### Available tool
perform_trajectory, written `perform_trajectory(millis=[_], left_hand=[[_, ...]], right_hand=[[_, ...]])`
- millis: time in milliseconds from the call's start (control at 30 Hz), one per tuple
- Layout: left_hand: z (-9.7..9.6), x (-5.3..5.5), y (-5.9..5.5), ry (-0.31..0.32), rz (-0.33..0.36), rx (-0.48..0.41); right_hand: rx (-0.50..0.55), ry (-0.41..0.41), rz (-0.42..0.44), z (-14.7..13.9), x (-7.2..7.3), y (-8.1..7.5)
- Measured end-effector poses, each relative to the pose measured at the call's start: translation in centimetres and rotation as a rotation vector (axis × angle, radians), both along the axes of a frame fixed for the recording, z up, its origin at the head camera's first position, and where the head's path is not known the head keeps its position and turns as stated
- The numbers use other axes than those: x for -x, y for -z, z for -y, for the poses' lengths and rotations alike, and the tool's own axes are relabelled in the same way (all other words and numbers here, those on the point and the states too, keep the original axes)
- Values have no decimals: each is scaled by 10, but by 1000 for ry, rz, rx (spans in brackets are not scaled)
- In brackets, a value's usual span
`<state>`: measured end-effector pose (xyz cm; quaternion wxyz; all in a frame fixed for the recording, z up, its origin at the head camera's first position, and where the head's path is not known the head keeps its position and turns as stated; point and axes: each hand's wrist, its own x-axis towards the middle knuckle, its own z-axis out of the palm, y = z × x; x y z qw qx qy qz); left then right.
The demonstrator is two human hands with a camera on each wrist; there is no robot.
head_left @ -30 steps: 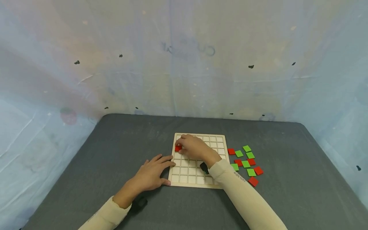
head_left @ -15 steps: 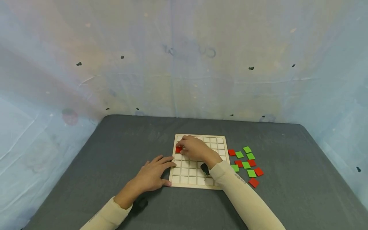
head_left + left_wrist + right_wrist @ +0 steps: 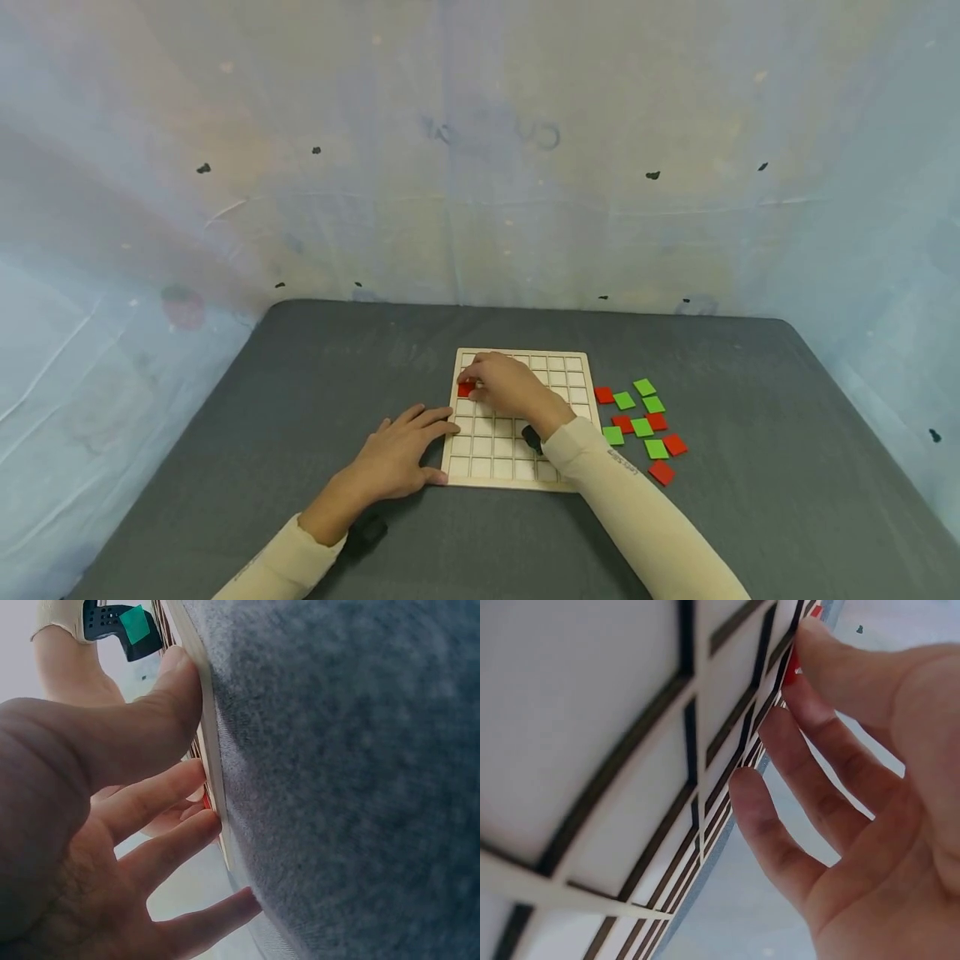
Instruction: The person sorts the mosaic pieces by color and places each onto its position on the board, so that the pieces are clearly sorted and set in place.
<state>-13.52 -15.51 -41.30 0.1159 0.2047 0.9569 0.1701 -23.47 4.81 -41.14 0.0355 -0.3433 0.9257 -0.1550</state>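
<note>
A wooden grid board (image 3: 481,469) with pale square cells lies flat on the dark table. A red tile (image 3: 466,389) sits at the board's left column, in the upper part. My right hand (image 3: 512,387) reaches over the board and pinches this tile between thumb and fingers; in the right wrist view the red tile (image 3: 791,669) shows partly behind the thumb. My left hand (image 3: 393,454) is spread at the board's left side, its fingertips and thumb touching the edge. In the left wrist view the straight fingers (image 3: 169,855) lie along the board's rim (image 3: 214,761).
Several loose tiles lie right of the board, among them a green tile (image 3: 656,449) and a red tile (image 3: 662,473). The grey tabletop (image 3: 360,350) extends on all sides. A pale hanging sheet (image 3: 480,208) stands behind the table and along its sides.
</note>
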Motion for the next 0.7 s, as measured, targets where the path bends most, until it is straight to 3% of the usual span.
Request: perform_trajectory(millis=[367, 700], left_hand=[[-1, 0, 1, -5, -21, 3], [-1, -1, 0, -6, -7, 1]], right_hand=[[29, 111, 53, 6, 1, 0], [-6, 99, 50, 8, 1, 1]])
